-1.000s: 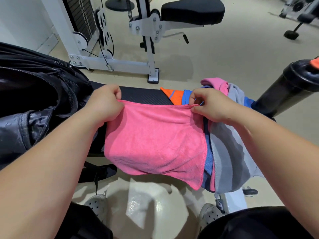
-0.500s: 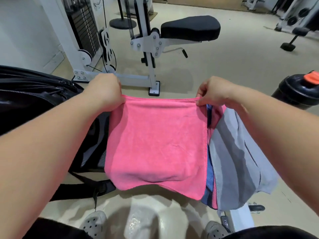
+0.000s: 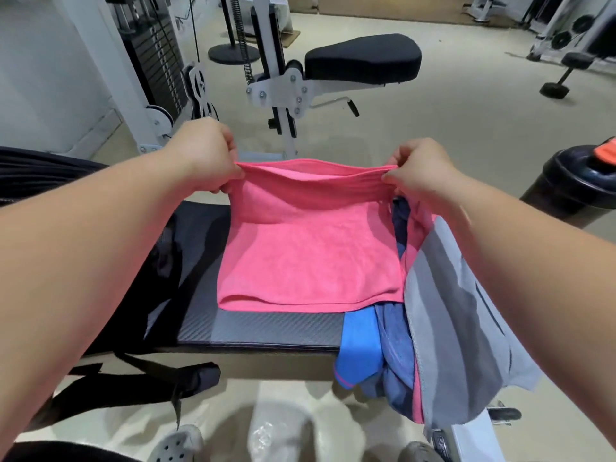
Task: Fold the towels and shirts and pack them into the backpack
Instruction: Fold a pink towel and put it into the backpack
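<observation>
A pink towel (image 3: pixel 310 258) lies partly on the black bench (image 3: pixel 266 326), its far edge lifted and doubled over. My left hand (image 3: pixel 203 155) pinches the towel's left far corner. My right hand (image 3: pixel 420 168) pinches the right far corner. To the right, a heap of clothes hangs over the bench edge: a grey shirt (image 3: pixel 460 345), a blue garment (image 3: pixel 360 345) and a denim-blue one (image 3: pixel 396 361). The black backpack (image 3: pixel 40 175) sits at the left, mostly hidden behind my left arm, with its straps (image 3: pixel 150 385) dangling below the bench.
A gym machine with a black padded seat (image 3: pixel 363 58) and weight stack (image 3: pixel 153 48) stands beyond the bench. A black bottle with an orange cap (image 3: pixel 580 181) is at the right. My shoes (image 3: pixel 176 445) rest on the beige floor below.
Both hands carried the towel's upper edge away from me and lowered the towel from hanging in the air onto the bench, so it now lies folded there. The view tilted up.
</observation>
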Tool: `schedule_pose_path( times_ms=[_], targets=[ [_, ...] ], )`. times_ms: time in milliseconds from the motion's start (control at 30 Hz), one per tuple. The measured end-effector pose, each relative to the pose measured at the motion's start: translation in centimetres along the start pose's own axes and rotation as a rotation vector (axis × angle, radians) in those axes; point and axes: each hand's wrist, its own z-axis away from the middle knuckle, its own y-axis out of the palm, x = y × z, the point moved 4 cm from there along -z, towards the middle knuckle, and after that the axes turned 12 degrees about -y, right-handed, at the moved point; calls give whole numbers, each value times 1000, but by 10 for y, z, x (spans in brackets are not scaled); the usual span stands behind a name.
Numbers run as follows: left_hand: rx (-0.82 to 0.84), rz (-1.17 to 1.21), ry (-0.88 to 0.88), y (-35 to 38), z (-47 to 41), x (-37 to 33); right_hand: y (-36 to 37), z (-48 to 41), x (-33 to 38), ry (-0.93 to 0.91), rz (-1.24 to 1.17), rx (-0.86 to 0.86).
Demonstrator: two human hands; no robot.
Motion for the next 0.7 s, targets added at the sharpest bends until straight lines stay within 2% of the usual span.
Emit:
schedule_pose_path(
  times_ms=[133, 267, 333, 433, 567, 700],
  targets=[
    [-91, -50, 75, -1, 30, 8, -14, 38, 1, -101, -22, 37],
    [47, -46, 150, 16, 78, 29, -22, 86, 3, -284, -33, 202],
    [85, -117, 224, 30, 98, 46, -19, 106, 0, -360, 71, 275],
    [51, -259, 307, 53, 115, 68, -7, 129, -3, -485, 241, 325],
    [51, -389, 268, 76, 124, 80, 15, 142, -8, -569, 474, 363],
    [71, -389, 227, 81, 127, 82, 19, 151, -13, -591, 589, 325]
  ],
)
